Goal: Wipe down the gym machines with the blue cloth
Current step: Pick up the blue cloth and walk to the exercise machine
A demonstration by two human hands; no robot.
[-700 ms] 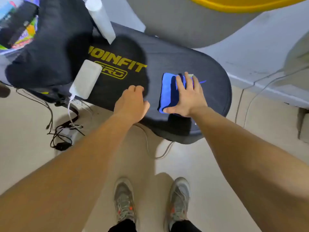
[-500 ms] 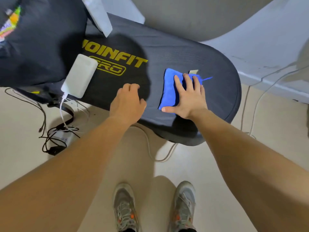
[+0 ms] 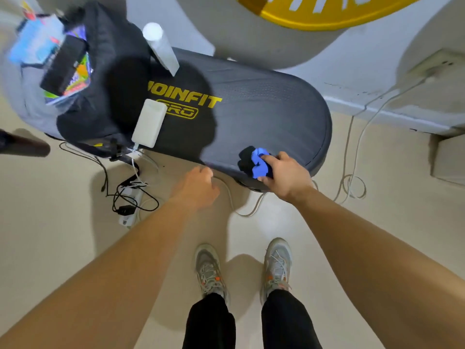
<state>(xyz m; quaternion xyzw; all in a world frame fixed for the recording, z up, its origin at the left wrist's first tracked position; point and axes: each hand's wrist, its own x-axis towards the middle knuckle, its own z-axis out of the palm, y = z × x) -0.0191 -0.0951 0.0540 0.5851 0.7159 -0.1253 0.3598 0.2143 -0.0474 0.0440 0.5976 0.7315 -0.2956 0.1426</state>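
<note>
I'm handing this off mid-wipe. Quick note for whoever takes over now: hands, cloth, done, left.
Right hand: grip closed round the bunched blue cloth, at the near edge of the black oval platform, toward its right end.
Left hand: loose, holds nothing, beside the near edge.
Done: how much has been wiped cannot be told from the surface.
Left: likely the logo end, where a white power bank, a white bottle and a black bag sit on the platform.
</note>
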